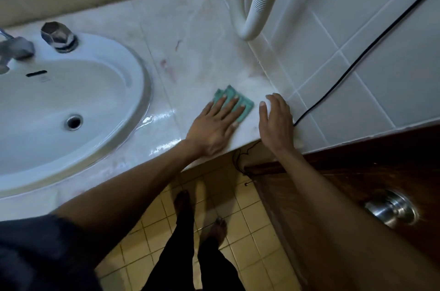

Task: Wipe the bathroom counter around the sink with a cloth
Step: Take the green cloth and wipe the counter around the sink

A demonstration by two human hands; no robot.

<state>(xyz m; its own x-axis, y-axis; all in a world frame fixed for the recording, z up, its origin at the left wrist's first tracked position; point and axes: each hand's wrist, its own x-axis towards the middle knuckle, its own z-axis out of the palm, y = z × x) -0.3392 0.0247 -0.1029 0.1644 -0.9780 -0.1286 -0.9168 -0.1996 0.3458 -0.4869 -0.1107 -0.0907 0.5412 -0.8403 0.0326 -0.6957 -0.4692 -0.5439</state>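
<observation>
- Head view looks down on a pale marble-patterned counter (190,35) with an oval white sink (59,104) set into its left part.
- Left hand (214,126) lies flat on a folded teal cloth (242,102), fingers (234,104) spread and stretched forward, pressing the cloth against the counter; nothing is pinched.
- That cloth sits on the counter's right portion, near the front edge, well apart from the sink rim and near the tiled wall (357,40).
- Right hand (276,121) rests just beside the cloth, palm down at the corner where counter meets wall, fingers loosely together and slightly curved, thumb (263,112) apart from them; it holds nothing.
- A wet, shiny streak (157,119) lies on the counter between the sink rim and the left hand.
- Faint reddish marks (166,66) show on the counter further back.
- A chrome tap knob (58,37) and part of a faucet (16,48) stand at the sink's back rim; the drain (73,121) is open and dark.
- Small grey lettering below the overflow slot (36,73) is too blurred to read; no other writing or brand is legible.
- Two white ribbed hoses (262,0) loop down against the wall, and a black cable (352,62) runs across the tiles toward the right hand.
- Lower right, a dark wooden door (357,171) carries a metal knob (392,208).
- Below, bare feet (216,231) stand on yellowish floor tiles (250,243).
</observation>
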